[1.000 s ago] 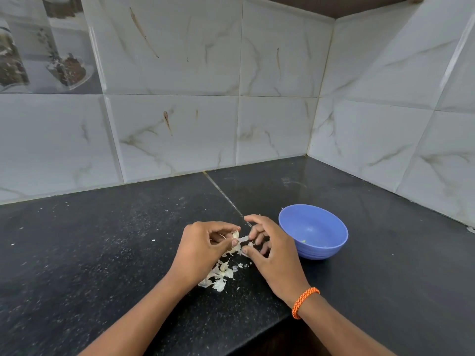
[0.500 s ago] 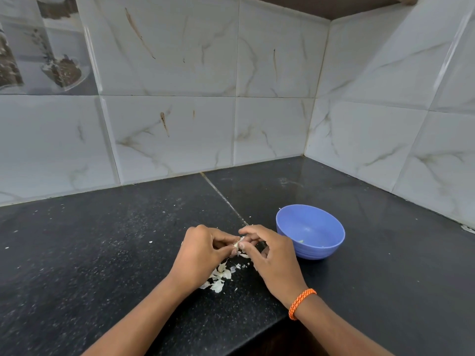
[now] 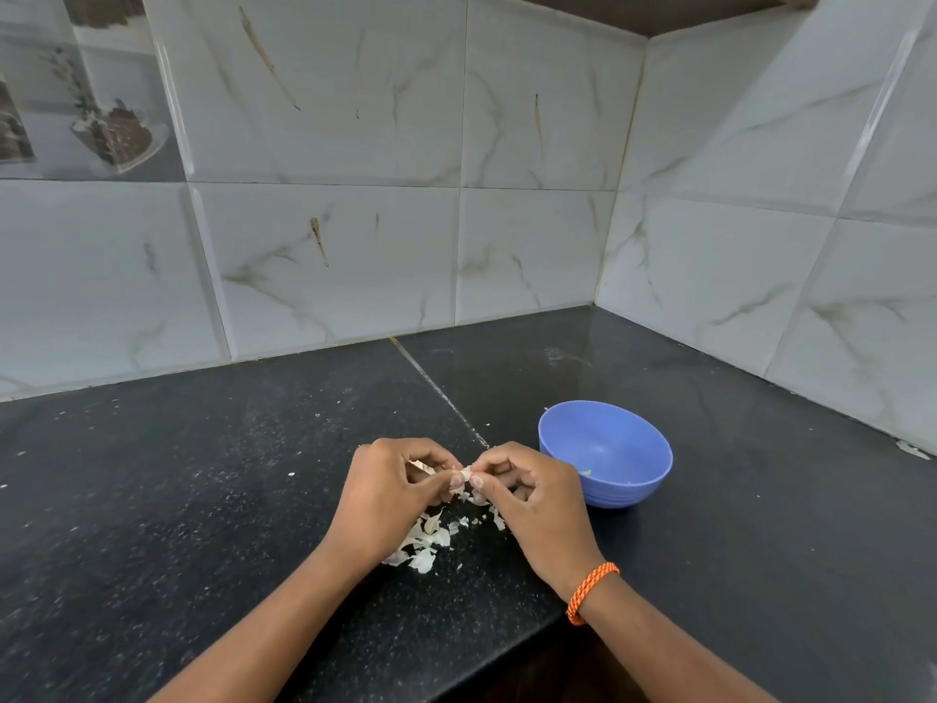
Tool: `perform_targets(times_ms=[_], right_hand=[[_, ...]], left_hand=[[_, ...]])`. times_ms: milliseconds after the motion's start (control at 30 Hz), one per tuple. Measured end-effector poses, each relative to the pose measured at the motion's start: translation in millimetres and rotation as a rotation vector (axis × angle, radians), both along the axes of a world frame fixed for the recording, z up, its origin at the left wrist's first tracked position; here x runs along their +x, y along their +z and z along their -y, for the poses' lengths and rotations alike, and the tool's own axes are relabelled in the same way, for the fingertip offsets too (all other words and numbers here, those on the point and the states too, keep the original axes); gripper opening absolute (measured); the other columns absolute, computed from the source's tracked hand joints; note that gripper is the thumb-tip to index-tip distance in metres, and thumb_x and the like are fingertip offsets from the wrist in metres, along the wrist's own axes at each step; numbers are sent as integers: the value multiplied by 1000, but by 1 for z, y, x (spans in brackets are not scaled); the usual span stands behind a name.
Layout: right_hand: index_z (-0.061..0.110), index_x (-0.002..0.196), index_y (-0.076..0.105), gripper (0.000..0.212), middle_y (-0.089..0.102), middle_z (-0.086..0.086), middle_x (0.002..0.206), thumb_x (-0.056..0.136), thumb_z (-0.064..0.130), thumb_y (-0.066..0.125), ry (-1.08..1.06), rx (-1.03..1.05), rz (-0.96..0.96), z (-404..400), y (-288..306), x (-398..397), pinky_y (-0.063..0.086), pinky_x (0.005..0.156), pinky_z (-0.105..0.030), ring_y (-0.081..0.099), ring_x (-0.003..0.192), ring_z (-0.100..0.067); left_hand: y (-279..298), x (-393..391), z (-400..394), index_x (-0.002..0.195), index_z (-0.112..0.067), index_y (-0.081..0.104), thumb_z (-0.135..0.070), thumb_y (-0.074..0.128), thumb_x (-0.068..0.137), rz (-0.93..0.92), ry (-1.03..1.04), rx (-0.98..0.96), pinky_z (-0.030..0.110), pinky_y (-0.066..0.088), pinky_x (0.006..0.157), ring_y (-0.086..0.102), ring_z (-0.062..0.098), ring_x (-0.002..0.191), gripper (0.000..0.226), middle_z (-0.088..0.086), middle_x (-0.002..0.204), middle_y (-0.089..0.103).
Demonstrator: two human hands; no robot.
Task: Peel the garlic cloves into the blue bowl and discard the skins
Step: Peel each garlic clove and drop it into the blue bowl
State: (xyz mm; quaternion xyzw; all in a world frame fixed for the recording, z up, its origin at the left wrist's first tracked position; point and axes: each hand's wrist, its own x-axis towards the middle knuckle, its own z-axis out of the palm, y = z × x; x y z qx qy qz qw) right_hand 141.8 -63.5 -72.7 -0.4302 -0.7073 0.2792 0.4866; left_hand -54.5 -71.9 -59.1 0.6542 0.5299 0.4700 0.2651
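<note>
Both hands have drawn together, the left hand (image 3: pixel 385 492) and right hand (image 3: pixel 527 492) pinching one garlic clove (image 3: pixel 465 471) between fingertips above the skins (image 3: pixel 423 542), blue bowl (image 3: pixel 606 451) just beyond the right, peeling underway.

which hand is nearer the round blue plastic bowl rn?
Right. The right hand sits just left of the round blue plastic bowl, knuckles close to its rim. The left hand is farther left, beyond the right hand, both pinching a garlic clove between them.
</note>
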Motion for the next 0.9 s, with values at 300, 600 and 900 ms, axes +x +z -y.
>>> perform_targets(times_ms=[300, 600, 900], right_hand=[[24, 106, 80, 15, 79, 12, 90, 96, 13, 75, -31, -44, 46, -3, -4, -1, 60, 70, -21, 76, 86, -7], [22, 105, 79, 11, 79, 10, 90, 95, 18, 77, -16, -6, 16, 2, -1, -5, 58, 68, -19, 75, 86, -9], [23, 99, 78, 6, 78, 13, 87, 95, 18, 79, -20, 16, 51, 0, -3, -4, 58, 71, -19, 75, 86, -7]], left_hand=[[-2, 1, 1, 87, -28, 80, -18, 90, 87, -8, 9, 14, 27, 59, 64, 77, 15, 62, 14, -4, 69, 78], [-6, 0, -2, 81, -39, 76, -31, 95, 80, -123, 61, 136, 36, 58, 73, 70, 10, 81, 20, -19, 90, 75], [-9, -1, -6, 83, -40, 80, -27, 90, 86, -166, 18, 152, 42, 60, 74, 72, 10, 80, 17, -22, 84, 76]])
